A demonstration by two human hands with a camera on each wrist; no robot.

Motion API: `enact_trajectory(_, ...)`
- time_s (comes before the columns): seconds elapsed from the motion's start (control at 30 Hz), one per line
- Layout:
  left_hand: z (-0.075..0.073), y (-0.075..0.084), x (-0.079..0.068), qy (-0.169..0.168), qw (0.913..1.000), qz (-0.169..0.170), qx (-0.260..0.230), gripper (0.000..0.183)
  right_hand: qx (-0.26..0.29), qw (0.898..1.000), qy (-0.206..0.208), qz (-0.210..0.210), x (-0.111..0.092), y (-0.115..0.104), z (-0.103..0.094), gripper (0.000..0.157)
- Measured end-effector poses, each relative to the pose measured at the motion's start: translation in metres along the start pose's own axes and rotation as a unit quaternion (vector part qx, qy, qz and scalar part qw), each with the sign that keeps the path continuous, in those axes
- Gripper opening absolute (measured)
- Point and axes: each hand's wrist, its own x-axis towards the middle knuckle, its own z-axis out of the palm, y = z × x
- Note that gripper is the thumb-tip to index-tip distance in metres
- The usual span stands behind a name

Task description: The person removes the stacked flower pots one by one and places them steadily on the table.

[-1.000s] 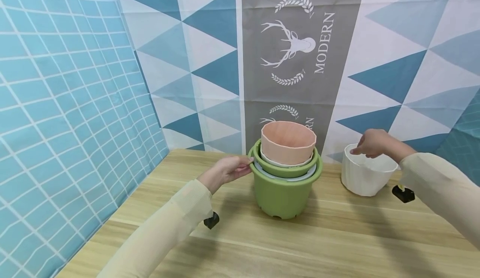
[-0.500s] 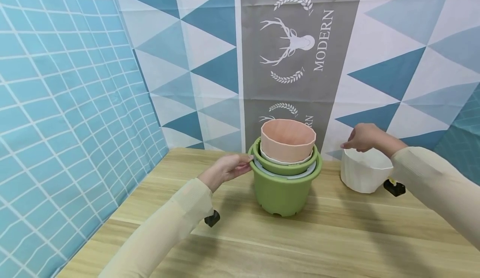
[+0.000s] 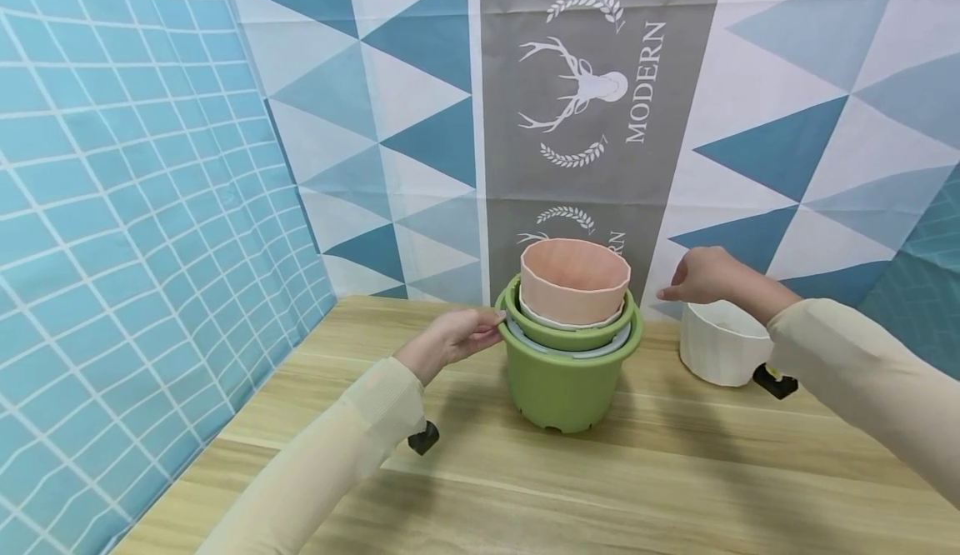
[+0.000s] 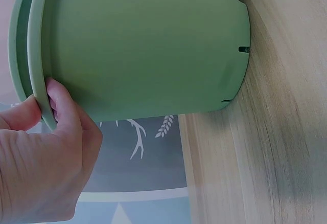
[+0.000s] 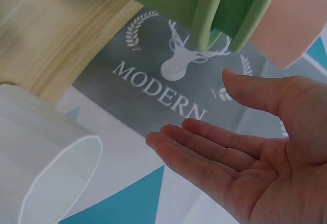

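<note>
A large green flowerpot [image 3: 562, 392] stands on the table with several pots nested in it. Inside it show a grey rim, a smaller green pot [image 3: 573, 338], a white rim and, on top, a pink pot [image 3: 573, 288]. My left hand [image 3: 457, 338] pinches the large pot's rim at its left side, thumb above and fingers beneath, as the left wrist view shows. My right hand [image 3: 708, 276] is in the air between the stack and a white pot [image 3: 722, 351], holding nothing. In the right wrist view its thumb and fingers [image 5: 204, 152] are spread apart.
The wooden table [image 3: 525, 497] runs back to a patterned cloth wall [image 3: 420, 122] right behind the pots. A blue tiled-print cloth [image 3: 135, 205] rises along the left edge. Black wrist-camera parts [image 3: 775, 380] hang under both wrists.
My right hand has moved left and slightly up, from over the white pot's opening toward the stack. My left hand keeps its pinch on the large pot's rim.
</note>
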Motion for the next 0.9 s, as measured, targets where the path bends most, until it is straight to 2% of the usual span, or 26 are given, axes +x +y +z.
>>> enact_trajectory(0.27,0.000,0.000,0.001,0.000,1.0000,0.003,-0.005,0.032,0.012,1.000,0.009,-0.016,-0.002,-0.011,-0.003,0.038)
enact_trajectory(0.63,0.000,0.000,0.002,0.000,0.9999,-0.001,-0.011,0.039,0.013,0.999,0.021,-0.046,-0.005,-0.016,-0.011,0.037)
enact_trajectory(0.9,-0.001,0.000,0.001,-0.002,1.0000,0.000,-0.009,0.039,0.031,0.998,0.032,-0.049,-0.007,-0.021,-0.020,0.036)
